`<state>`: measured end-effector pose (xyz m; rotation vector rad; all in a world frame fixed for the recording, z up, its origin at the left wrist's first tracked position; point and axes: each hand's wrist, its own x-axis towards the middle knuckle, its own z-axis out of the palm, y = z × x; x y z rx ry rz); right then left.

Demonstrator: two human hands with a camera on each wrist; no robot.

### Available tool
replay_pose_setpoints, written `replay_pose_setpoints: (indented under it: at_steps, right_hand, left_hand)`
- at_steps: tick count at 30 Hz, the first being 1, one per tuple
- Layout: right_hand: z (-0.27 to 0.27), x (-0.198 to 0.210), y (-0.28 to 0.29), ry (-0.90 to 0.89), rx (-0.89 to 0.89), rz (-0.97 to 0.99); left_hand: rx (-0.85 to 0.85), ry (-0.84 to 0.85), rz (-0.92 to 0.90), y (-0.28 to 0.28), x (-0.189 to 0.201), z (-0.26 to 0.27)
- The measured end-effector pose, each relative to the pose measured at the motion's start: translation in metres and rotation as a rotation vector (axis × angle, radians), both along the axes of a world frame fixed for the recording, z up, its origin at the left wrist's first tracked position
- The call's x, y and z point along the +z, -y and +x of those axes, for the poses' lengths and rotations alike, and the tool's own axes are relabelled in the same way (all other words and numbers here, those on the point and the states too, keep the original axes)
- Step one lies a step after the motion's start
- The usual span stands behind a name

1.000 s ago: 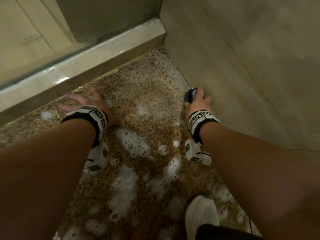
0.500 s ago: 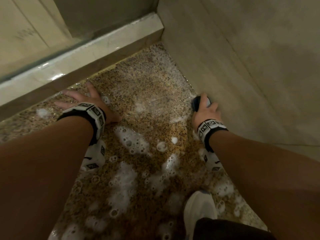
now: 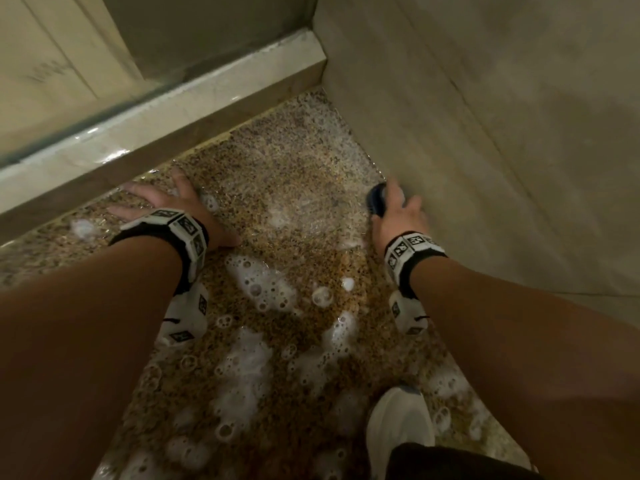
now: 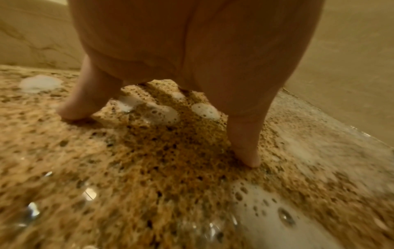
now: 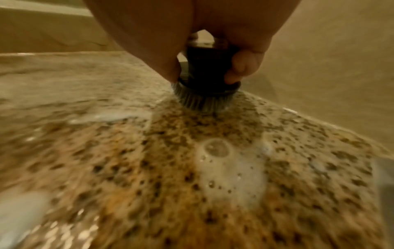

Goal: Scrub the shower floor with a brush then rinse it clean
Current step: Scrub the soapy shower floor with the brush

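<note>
Speckled brown-and-tan stone shower floor (image 3: 298,188), wet, narrowing toward a far corner. Right edge: beige tiled wall (image 3: 485,133); far-left edge: pale glossy stone curb (image 3: 166,112) w/ glass panel above. White soap foam patches (image 3: 249,368) lie mostly across the near half; the far corner area carries only a thin film, and the strip between the two arms is free floor. White shoe (image 3: 398,424) stands at the near edge, beside the right forearm. Left hand (image 3: 176,206) is planted flat on the floor just beside the curb, fingers (image 4: 245,139) released and spread, tips touching stone, nothing held. Right hand (image 3: 398,216) sits close against the wall, fingers (image 5: 243,67) clenched round the dark knob of a small round black scrub brush (image 5: 206,80). Brush is upright, its grey bristles pressed to the floor near the floor–wall seam; whether it touches the wall cannot be told.
</note>
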<state>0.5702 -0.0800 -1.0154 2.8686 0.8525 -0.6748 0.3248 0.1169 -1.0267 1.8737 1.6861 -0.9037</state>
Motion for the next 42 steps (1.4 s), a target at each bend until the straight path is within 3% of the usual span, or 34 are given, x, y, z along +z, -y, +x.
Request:
replay_pose_setpoints:
  at_steps: [4, 13, 15, 18, 20, 22, 24, 27, 30, 35, 38, 42]
  right_hand:
    - [0.006, -0.008, -0.009, 0.041, -0.049, -0.056]
    - [-0.011, -0.012, -0.082, 0.031, 0.007, 0.117]
    - [-0.036, -0.007, -0.109, -0.063, 0.112, 0.184]
    - [-0.106, -0.005, -0.140, -0.191, 0.435, 0.240]
    - [-0.162, -0.008, -0.144, -0.251, 0.692, 0.211]
    - [-0.192, -0.013, -0.138, -0.297, 0.836, 0.175]
    - [-0.189, -0.017, -0.142, -0.291, 0.863, 0.165]
    - [-0.155, -0.018, -0.160, -0.239, 0.701, 0.168]
    - [-0.178, -0.014, -0.173, -0.151, 0.555, 0.143]
    - [-0.273, -0.024, -0.153, -0.214, 0.885, 0.191]
    - [-0.299, -0.026, -0.153, -0.220, 0.860, 0.222]
    - [-0.289, -0.026, -0.162, -0.187, 0.901, 0.219]
  left_hand:
    - [-0.003, -0.014, 0.000, 0.000, 0.001, 0.002]
    - [0.041, 0.037, 0.009, 0.003, 0.007, -0.002]
    - [0.057, 0.066, 0.010, 0.002, 0.007, -0.008]
    - [0.097, 0.117, 0.039, -0.001, 0.012, -0.022]
    - [0.123, 0.186, 0.108, -0.002, 0.017, -0.037]
    - [0.160, 0.215, 0.136, -0.001, 0.024, -0.056]
    - [0.253, 0.195, 0.129, 0.004, 0.030, -0.085]
    - [0.325, 0.172, 0.116, 0.010, 0.033, -0.115]
    - [0.392, 0.098, 0.071, 0.025, 0.038, -0.151]
    - [0.500, 0.087, 0.070, 0.065, 0.049, -0.195]
    - [0.631, 0.098, 0.078, 0.087, 0.056, -0.217]
    - [0.735, 0.110, 0.125, 0.104, 0.063, -0.230]
